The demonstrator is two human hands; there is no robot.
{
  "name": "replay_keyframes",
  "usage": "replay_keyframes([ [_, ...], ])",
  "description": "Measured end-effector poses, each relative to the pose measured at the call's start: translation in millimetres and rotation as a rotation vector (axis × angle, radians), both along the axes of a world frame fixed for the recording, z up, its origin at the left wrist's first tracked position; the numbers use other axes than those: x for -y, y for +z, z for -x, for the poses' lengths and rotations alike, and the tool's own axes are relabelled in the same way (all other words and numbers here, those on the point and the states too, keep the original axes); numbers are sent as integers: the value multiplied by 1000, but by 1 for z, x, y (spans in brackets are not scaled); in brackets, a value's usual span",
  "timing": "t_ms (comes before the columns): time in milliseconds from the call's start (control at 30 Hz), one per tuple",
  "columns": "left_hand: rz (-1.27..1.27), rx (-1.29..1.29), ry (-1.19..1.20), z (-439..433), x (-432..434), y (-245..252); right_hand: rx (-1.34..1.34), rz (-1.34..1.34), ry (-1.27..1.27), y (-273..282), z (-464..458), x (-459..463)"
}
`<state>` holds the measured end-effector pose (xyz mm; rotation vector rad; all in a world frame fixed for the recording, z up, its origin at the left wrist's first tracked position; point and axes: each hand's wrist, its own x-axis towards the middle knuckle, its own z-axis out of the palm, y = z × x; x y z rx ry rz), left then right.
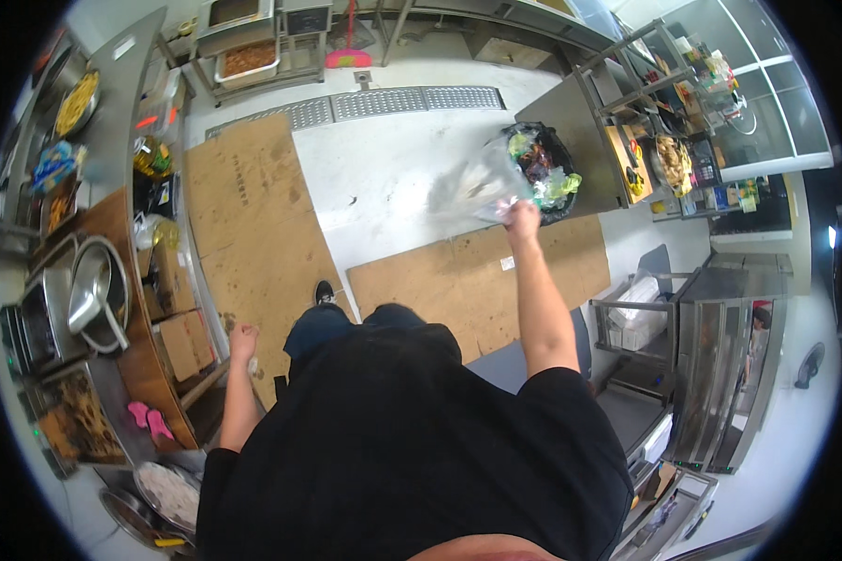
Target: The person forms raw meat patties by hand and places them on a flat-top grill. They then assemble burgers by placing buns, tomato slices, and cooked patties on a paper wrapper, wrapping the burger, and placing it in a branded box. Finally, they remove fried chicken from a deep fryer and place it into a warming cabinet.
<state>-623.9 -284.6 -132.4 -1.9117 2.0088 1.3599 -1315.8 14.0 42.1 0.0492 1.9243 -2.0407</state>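
Note:
My right hand (523,219) is stretched out ahead, gripping a clear plastic bag (478,184). The bag is blurred and spreads left of the hand, over the floor. Just beyond the hand stands a trash bin lined with a black bag (568,151), filled with scraps, leafy greens and crumpled plastic. The clear bag overlaps the bin's near left rim; whether they touch I cannot tell. My left hand (243,341) hangs low at my left side near the wooden-topped counter (144,350). Its fingers are curled, and whether anything is inside them is unclear.
Flattened cardboard (252,203) covers the floor on the left, and another sheet (428,280) lies ahead. A metal drain grate (379,102) crosses the floor. Steel pans and a large ladle (95,287) rest on the left counter. On the right stands a steel rack (635,322).

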Motion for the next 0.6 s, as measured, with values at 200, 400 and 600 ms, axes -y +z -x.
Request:
replay_keyframes([
  [200,66,-129,-113,123,114,35,-131,80,-451,46,156,-42],
  [400,187,-91,-20,155,95,70,-40,188,-870,-24,267,-86],
  [600,157,259,99,89,-78,46,402,-34,-736,-146,254,-105],
])
